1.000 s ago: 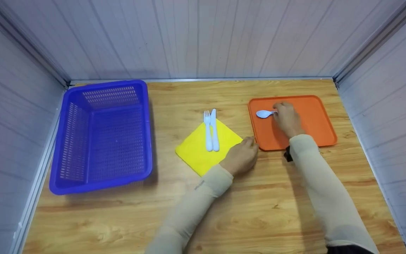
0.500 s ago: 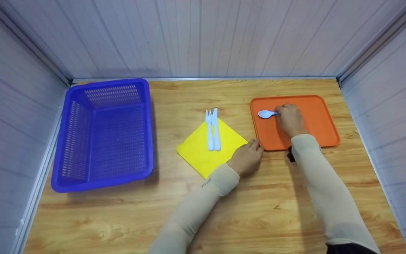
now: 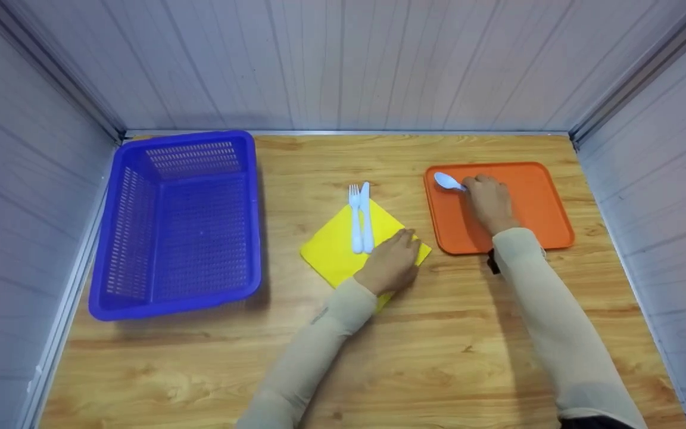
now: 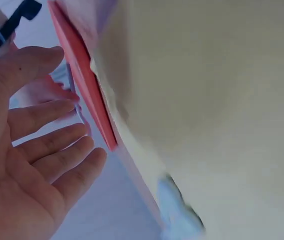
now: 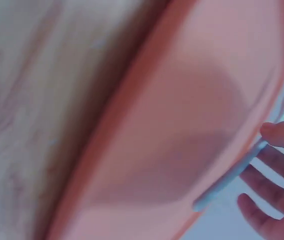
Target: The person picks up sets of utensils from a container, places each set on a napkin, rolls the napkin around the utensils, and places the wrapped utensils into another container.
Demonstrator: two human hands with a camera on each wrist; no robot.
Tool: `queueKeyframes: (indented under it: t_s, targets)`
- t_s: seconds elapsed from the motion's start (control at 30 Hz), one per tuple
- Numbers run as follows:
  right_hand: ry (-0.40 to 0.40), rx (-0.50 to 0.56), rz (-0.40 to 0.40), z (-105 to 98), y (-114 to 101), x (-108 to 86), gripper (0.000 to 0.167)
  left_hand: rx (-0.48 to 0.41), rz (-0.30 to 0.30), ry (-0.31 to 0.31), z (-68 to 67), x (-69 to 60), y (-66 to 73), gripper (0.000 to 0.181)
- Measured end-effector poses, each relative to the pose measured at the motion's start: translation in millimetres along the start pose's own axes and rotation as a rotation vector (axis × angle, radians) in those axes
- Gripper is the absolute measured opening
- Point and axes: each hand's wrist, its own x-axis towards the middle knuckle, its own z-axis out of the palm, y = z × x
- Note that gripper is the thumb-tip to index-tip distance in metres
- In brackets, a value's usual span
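Standing along the left end of the worktop point(image 3: 438, 345), a purple-blue basket point(image 3: 200, 232) with slotted sides takes up the corner near the back wall point(image 3: 373, 65), well apart from both hands. Between it and the orange tray point(image 3: 536, 208) on the right, a yellow cloth point(image 3: 331, 247) lies turned cornerwise. On the cloth a fork point(image 3: 356, 223) and a knife point(image 3: 367, 220) lie close side by side, their heads reaching past its far edge. The left hand point(image 3: 389, 261) is over the cloth's right part and blocks the view of it; its fingers are loose and grasp nothing, though whether they touch the cloth I cannot tell. The right hand point(image 3: 489, 202) pinches a spoon point(image 3: 448, 181) by the handle over the tray's left half, the bowl pointing to the far left corner; this hand hides part of the tray.

Counted: one basket, one cloth, one tray, three pieces of cutlery (one fork, one knife, one spoon), two hands in pale sleeves point(image 3: 548, 316), and one black band point(image 3: 493, 262) at the right wrist.
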Motion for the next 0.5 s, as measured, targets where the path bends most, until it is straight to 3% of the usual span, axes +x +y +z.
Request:
queueKeyframes:
  t_s: [0.1, 0.27, 0.4, 0.5]
  targets:
    - [0.030, 0.083, -0.008, -4.6, -17.8, 0.1, 0.016, -0.039, -0.073, 0.015, -4.2, -21.0, -22.6, 0.052]
    - [-0.028, 0.288, 0.076, -13.1, -61.4, 1.8, 0.017, -0.081, -0.193, 0.086, -6.7, -56.8, -55.8, 0.051]
    - [-0.063, 0.418, 0.136, -11.3, -96.2, 6.5, 0.017, -0.096, -0.248, 0.109, -5.6, -79.4, -70.7, 0.046]
    - [-0.103, 0.463, 0.183, -3.7, -118.0, 9.4, 0.018, -0.117, -0.284, 0.079, -4.4, -88.3, -74.8, 0.045]
